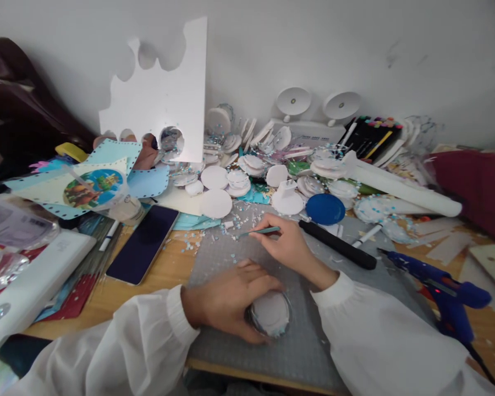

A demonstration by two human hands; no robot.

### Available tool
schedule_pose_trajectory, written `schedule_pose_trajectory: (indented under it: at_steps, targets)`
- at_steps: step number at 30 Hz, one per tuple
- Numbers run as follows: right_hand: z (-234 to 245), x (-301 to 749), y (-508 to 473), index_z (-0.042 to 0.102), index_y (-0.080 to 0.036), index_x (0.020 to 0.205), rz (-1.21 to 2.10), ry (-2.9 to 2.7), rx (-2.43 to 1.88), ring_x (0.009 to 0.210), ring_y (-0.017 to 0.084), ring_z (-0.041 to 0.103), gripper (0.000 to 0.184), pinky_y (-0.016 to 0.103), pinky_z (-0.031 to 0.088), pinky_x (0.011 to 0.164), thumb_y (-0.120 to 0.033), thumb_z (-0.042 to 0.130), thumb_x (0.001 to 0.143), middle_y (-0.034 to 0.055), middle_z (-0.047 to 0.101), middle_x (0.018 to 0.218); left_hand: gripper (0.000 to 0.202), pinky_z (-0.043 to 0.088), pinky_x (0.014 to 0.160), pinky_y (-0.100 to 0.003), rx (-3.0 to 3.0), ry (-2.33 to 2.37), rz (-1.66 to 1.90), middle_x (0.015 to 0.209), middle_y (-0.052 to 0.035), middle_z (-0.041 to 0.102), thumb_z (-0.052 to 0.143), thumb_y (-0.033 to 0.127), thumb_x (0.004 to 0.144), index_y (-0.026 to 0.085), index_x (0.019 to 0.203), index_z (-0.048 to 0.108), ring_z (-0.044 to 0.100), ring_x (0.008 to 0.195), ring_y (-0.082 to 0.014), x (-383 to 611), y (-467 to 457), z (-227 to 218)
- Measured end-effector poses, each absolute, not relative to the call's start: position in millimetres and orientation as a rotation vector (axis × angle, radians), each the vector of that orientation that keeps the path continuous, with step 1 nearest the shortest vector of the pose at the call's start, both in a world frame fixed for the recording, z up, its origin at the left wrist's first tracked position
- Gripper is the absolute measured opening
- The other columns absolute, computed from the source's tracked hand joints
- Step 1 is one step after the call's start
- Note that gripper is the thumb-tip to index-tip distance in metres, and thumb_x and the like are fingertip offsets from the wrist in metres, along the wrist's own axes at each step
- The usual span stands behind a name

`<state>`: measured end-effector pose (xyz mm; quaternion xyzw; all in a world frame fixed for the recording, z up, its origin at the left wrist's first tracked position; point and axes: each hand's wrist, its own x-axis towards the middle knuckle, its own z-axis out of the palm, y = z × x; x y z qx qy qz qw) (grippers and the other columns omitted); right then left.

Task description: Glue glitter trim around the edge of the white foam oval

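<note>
The right hand [286, 245] pinches a thin green tool [272, 229], and the left hand [235, 297] curls round the side of a round white piece [271, 313]. The piece is on the grey mat [305, 352], near the front edge of the wooden table [247, 370]. It helps to hold the piece still and pinch the tool softly, so its tip touches only a few little bits [229, 225]. Bare mat lies right of the piece. Farther up, a black stick [336, 245] takes up room; the phone [143, 245] lies past the mat's left edge.
</note>
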<state>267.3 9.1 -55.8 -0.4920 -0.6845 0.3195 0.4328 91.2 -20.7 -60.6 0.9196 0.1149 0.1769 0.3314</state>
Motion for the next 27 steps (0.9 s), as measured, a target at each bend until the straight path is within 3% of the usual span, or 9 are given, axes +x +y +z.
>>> schedule_pose_trajectory:
  at_steps: [5, 12, 19, 22, 25, 27]
  targets:
    - [-40, 280, -1, 0.061, -0.02, 0.074, 0.728, -1.58, -1.245, 0.075, 0.018, 0.065, 0.012, 0.029, 0.052, 0.064, -0.028, 0.068, 0.079, 0.0026, 0.068, 0.076, 0.069, 0.043, 0.091, -0.042, 2.404, 0.294, 0.431, 0.116, -0.014, 0.061, 0.073, 0.037, 0.07, 0.017, 0.128, 0.042, 0.059, 0.105, -0.0302, 90, -20, -56]
    - [-38, 319, -34, 0.062, -0.021, 0.074, 0.733, -1.175, -1.243, 0.061, 0.014, 0.062, 0.016, 0.027, 0.051, 0.058, -0.027, 0.077, 0.073, -0.0002, 0.066, 0.072, 0.074, 0.04, 0.099, -0.045, 2.309, 0.355, 0.433, 0.126, -0.0141, 0.054, 0.065, 0.014, 0.065, 0.017, 0.133, 0.036, 0.053, 0.114, -0.0289, 89, -20, -52]
    - [-44, 327, -54, 0.061, -0.022, 0.071, 0.932, -0.895, -1.053, 0.055, 0.012, 0.06, 0.02, 0.026, 0.05, 0.055, -0.025, 0.08, 0.068, -0.0023, 0.065, 0.067, 0.085, 0.03, 0.11, -0.049, 2.146, 0.349, 0.431, 0.138, -0.0158, 0.042, 0.067, 0.014, 0.058, 0.016, 0.137, 0.035, 0.04, 0.128, -0.0324, 86, -17, -45]
    - [-41, 321, -60, 0.061, -0.022, 0.073, 1.008, -0.902, -0.972, 0.054, 0.011, 0.06, 0.017, 0.025, 0.052, 0.055, -0.023, 0.078, 0.071, -0.0029, 0.065, 0.067, 0.066, 0.033, 0.108, -0.046, 1.998, 0.393, 0.544, 0.136, -0.0149, 0.045, 0.06, 0.013, 0.071, 0.017, 0.134, 0.04, 0.041, 0.128, -0.0295, 85, -18, -43]
    - [-43, 314, -68, 0.061, -0.023, 0.077, 1.018, -0.979, -0.947, 0.055, 0.01, 0.062, 0.014, 0.026, 0.056, 0.059, -0.019, 0.074, 0.076, -0.0031, 0.066, 0.069, 0.034, 0.04, 0.101, -0.04, 1.871, 0.518, 0.694, 0.121, -0.0115, 0.055, 0.052, 0.012, 0.085, 0.019, 0.119, 0.053, 0.051, 0.117, -0.0239, 86, -19, -44]
    - [-46, 310, -73, 0.061, -0.024, 0.078, 0.997, -1.033, -0.946, 0.061, 0.012, 0.066, 0.015, 0.027, 0.059, 0.064, -0.015, 0.073, 0.077, -0.0037, 0.066, 0.068, 0.023, 0.042, 0.095, -0.037, 1.834, 0.541, 0.753, 0.11, -0.0094, 0.06, 0.054, 0.013, 0.087, 0.018, 0.109, 0.058, 0.055, 0.107, -0.0217, 88, -19, -44]
